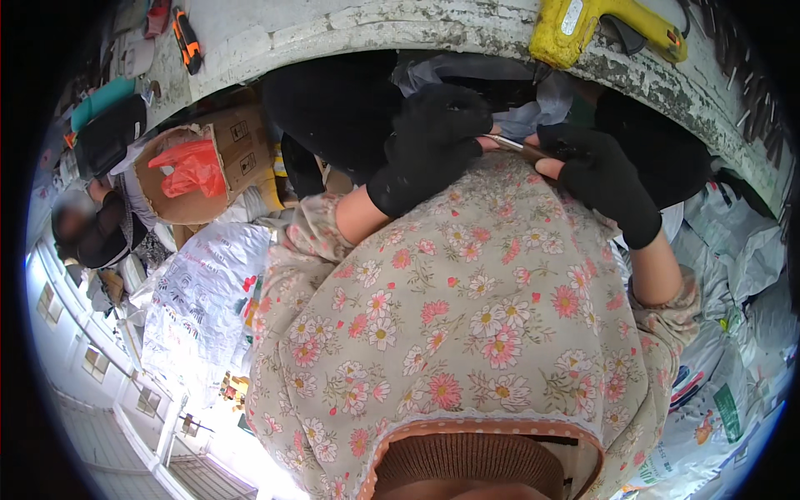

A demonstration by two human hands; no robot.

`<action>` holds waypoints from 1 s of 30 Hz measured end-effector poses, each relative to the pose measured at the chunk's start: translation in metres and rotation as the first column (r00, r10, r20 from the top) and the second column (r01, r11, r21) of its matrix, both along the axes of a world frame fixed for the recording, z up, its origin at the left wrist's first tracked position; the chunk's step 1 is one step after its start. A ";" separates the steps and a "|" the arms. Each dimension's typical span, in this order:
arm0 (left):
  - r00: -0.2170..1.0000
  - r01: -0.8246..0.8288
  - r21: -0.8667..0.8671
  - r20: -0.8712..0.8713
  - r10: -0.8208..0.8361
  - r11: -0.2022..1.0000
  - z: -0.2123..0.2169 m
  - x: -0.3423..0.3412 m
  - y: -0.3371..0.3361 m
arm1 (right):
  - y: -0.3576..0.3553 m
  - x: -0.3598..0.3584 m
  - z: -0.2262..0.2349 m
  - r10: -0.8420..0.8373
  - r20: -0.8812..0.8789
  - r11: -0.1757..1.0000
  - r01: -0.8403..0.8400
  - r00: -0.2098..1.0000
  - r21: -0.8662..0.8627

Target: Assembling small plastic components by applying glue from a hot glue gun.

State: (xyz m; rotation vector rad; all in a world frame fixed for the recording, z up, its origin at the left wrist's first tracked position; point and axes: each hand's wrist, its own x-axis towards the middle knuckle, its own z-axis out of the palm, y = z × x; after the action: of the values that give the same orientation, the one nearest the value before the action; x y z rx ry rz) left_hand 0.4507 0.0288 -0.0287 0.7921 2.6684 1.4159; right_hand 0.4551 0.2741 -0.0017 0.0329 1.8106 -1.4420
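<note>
1. A person in dark clothes is far off to the left of the flowery smock
2. An orange and black cutter lies on the old white table, past the smock's far end and to its left
3. A brown box is open to the left of the smock, with a red bag in it
4. A shiny white bag is right beside the smock's left side
5. The left hand, in a black glove with bare fingertips, is by the smock's far end; its fingers are narrow at the silver tip of a thin tool, but I cannot tell if they grip it
6. The thin tool, silver and brown, is over the smock's far end, between the hands
7. The right hand, gloved the same way, holds the tool's brown part near the smock's far right corner
8. A yellow glue gun lies on the table, past the smock and to its right
9. Plastic bags sit in a heap to the right of the smock
</note>
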 end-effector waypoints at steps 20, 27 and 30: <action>0.935 -0.273 -0.280 -0.301 0.186 0.920 0.022 -0.120 0.016 | -0.043 -0.029 -0.184 0.628 -0.355 0.771 -0.488 0.693 0.410; 0.960 -0.264 -0.424 -0.204 0.192 0.866 -0.006 -0.156 0.033 | 0.051 -0.062 0.044 0.391 -0.669 0.900 -0.110 0.632 0.422; 0.944 -0.324 -0.015 -0.066 0.323 0.946 -0.002 -0.138 0.024 | 0.083 -0.137 0.035 -0.062 -0.587 0.817 0.379 0.807 0.434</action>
State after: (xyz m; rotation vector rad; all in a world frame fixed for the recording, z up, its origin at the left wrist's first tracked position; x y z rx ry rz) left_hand 0.3129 0.0527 -0.0308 0.4127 2.9655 1.4322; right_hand 0.3183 0.3575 0.0333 0.1390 2.7471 -1.1100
